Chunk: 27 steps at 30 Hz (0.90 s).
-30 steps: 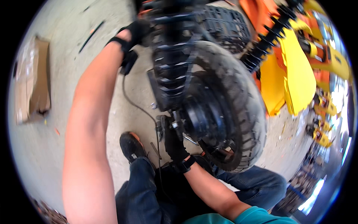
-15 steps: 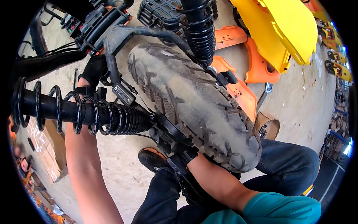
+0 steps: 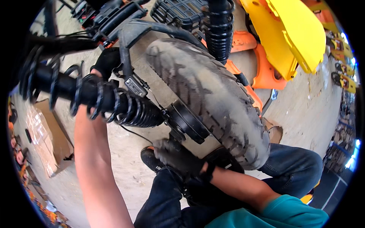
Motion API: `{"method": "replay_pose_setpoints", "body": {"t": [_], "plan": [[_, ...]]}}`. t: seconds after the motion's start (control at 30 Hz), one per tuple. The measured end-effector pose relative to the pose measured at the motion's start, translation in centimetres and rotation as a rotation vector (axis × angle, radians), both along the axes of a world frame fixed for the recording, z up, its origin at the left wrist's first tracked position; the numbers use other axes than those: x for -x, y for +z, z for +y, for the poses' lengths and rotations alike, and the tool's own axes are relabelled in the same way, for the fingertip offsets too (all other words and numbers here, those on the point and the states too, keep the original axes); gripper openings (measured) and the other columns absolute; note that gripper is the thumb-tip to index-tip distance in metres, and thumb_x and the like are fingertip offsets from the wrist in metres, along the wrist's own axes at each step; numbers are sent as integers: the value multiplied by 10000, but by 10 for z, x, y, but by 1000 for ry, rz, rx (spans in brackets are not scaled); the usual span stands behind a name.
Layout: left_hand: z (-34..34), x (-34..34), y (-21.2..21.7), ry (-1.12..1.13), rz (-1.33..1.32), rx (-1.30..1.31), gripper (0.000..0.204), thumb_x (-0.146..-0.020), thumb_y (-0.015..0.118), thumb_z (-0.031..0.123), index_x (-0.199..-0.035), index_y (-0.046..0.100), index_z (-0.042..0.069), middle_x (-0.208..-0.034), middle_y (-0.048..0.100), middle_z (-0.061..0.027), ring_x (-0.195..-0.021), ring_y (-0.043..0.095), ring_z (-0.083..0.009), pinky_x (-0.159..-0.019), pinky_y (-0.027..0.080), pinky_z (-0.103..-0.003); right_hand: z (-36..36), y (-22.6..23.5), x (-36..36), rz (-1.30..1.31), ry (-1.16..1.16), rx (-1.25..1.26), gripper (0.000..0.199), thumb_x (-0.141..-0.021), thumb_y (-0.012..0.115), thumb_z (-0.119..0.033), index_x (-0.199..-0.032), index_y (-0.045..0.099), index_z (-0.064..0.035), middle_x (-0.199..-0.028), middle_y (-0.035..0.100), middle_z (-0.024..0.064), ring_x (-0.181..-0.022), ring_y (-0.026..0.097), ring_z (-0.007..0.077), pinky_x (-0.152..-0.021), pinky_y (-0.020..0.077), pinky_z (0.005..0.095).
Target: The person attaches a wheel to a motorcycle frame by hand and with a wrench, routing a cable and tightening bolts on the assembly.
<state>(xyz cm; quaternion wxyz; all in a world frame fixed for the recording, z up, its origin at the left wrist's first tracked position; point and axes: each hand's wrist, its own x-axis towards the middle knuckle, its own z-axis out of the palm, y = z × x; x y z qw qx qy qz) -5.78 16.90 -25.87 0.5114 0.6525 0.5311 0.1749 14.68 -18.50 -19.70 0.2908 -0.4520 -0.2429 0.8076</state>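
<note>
The gloved right hand point(image 3: 178, 157) is pressing, grip clenched, against the underside of the black hub point(image 3: 187, 121) of the dusty knobby tyre point(image 3: 213, 98), while farther off the gloved left hand point(image 3: 106, 62) is reaching behind the coil-spring shock absorber point(image 3: 110, 100), its grip hidden, below the yellow body panel point(image 3: 289, 34).

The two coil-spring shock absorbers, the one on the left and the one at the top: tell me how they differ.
The left shock absorber lies roughly level, running from the picture's left edge toward the wheel hub; the top shock absorber stands nearly upright behind the tyre. The left one shows most of its length; the top one is cut off by the frame edge. The gloved left hand is beside the left one; neither hand is near the top one. Both are black coils.
</note>
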Motion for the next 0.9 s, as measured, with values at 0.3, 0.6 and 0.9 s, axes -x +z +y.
{"method": "replay_pose_setpoints", "body": {"t": [0.3, 0.6, 0.9], "plan": [[-6, -19, -11, 114, -8, 70, 306, -910, 530, 252, -792, 649, -5, -673, 635, -94, -542, 608, -198, -505, 488, -334, 114, 296, -87, -934, 698, -799, 213, -889, 569, -183, -998, 658, -24, -951, 673, 88, -848, 653, 183, -740, 519, 297], [-13, -31, 4, 98, 97, 41, 344, -914, 533, 280, -769, 653, -9, -638, 625, -110, -526, 607, -212, -489, 483, -346, 261, 281, -43, -1221, 1009, -1092, 222, -922, 551, -155, -1068, 618, -2, -923, 659, 143, -853, 636, 241, -802, 488, 321], [-17, -52, 31, 188, 44, -115, 283, -882, 581, 266, -819, 667, 3, -696, 656, -105, -582, 645, -210, -511, 513, -326, 358, 183, -15, -1041, 1540, -1745, 325, -924, 589, -208, -1210, 585, -55, -1148, 608, 120, -1053, 593, 229, -912, 474, 334]]}}
